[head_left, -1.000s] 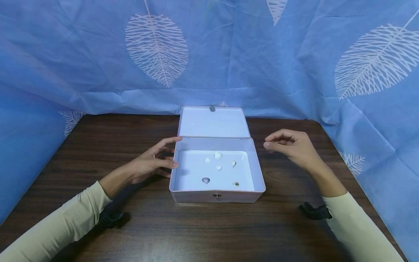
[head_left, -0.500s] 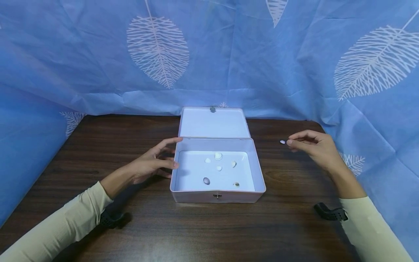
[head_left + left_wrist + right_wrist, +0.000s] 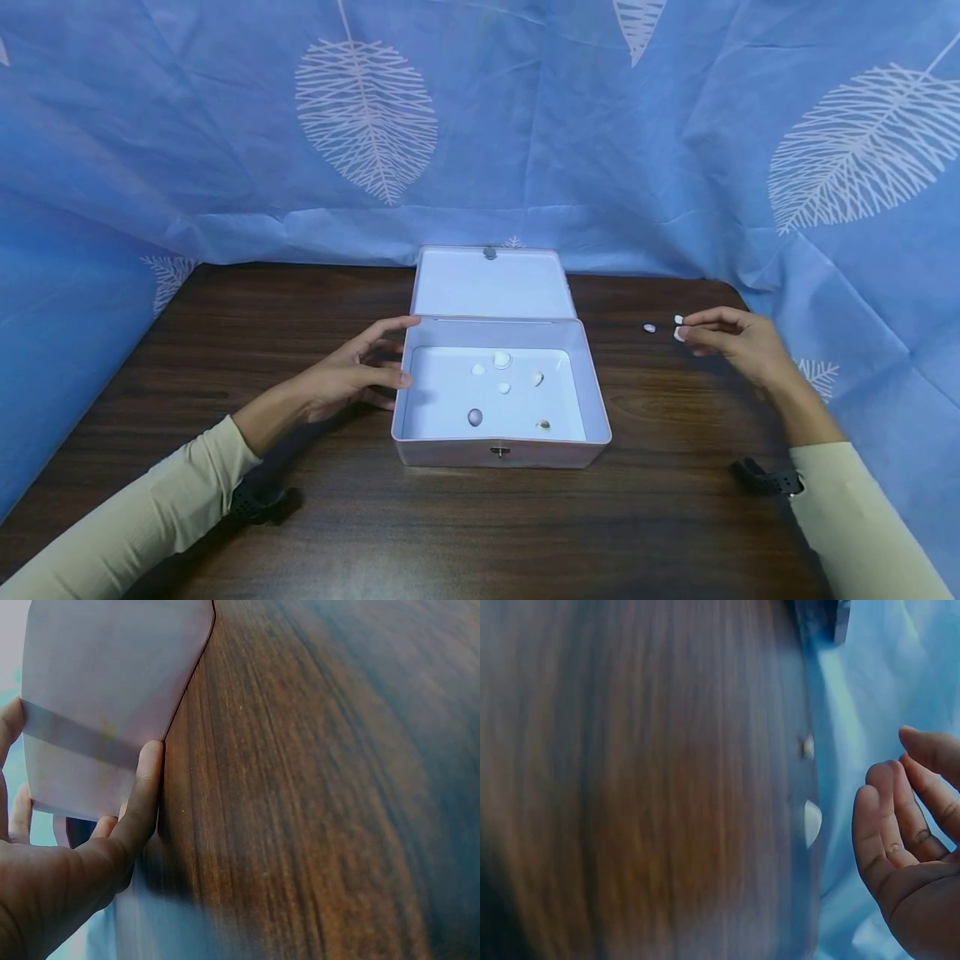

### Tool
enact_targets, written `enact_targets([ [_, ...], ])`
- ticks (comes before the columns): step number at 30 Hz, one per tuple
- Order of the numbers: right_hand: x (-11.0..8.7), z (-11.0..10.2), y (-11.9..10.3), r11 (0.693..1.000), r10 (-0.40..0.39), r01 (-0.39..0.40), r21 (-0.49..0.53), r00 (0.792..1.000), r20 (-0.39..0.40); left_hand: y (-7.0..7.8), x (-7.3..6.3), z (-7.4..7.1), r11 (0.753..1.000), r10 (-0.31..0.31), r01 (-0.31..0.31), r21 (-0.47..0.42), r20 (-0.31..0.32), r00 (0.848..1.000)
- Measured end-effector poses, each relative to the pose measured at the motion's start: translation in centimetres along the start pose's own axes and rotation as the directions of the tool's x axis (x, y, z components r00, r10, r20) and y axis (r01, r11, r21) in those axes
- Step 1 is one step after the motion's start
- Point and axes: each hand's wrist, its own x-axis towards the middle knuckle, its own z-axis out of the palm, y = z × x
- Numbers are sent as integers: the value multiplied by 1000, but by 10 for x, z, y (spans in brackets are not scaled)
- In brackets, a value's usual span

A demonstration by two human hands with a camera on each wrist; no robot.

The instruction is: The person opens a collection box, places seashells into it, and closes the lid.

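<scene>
A pale metal box (image 3: 500, 454) stands with its lid (image 3: 491, 283) laid back. Inside lie several small seashells, one of them purplish (image 3: 475, 417). My left hand (image 3: 352, 367) rests its spread fingers and thumb against the box's left side; the left wrist view shows fingertips on the outer wall (image 3: 90, 682). My right hand (image 3: 738, 337) hovers over the table's right side, its fingers loosely bent and holding nothing. Just before its fingertips shows white shell (image 3: 678, 319), whether one or two I cannot tell. A small pale shell (image 3: 649, 328) lies farther left. In the right wrist view a white shell (image 3: 812, 823) appears apart from the hand.
The dark wood table (image 3: 480, 533) reaches back to a blue leaf-patterned cloth (image 3: 570, 150), which hangs behind it and along both sides. A dark strap (image 3: 768, 479) is on the right wrist; another (image 3: 258, 504) is on the left.
My right hand has moved right, away from the box, uncovering a small shell on the table and then white shell by its fingertips. The purplish shell in the box rocks; the left hand stays put.
</scene>
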Motion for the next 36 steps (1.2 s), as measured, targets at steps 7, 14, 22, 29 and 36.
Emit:
enact_targets([
  [7, 9, -13, 15, 1000, 15, -15, 11, 999, 35, 0, 0, 0, 1000, -2, 2, 4, -1, 1000],
  [14, 15, -17, 19, 993, 84, -79, -90, 995, 55, 0, 0, 0, 1000, -10, 10, 8, -4, 1000],
  [22, 25, -17, 26, 977, 147, -131, -165, 985, 88, -1, 1, 1, 1000, -10, 10, 1, -4, 1000],
  [29, 32, -20, 28, 959, 185, -157, -235, 977, 102, 1, 0, 0, 1000, -14, 14, 3, -6, 1000],
  [36, 38, -21, 29, 937, 218, -173, -302, 969, 119, 1, 0, 0, 1000, -14, 14, 2, -6, 1000],
])
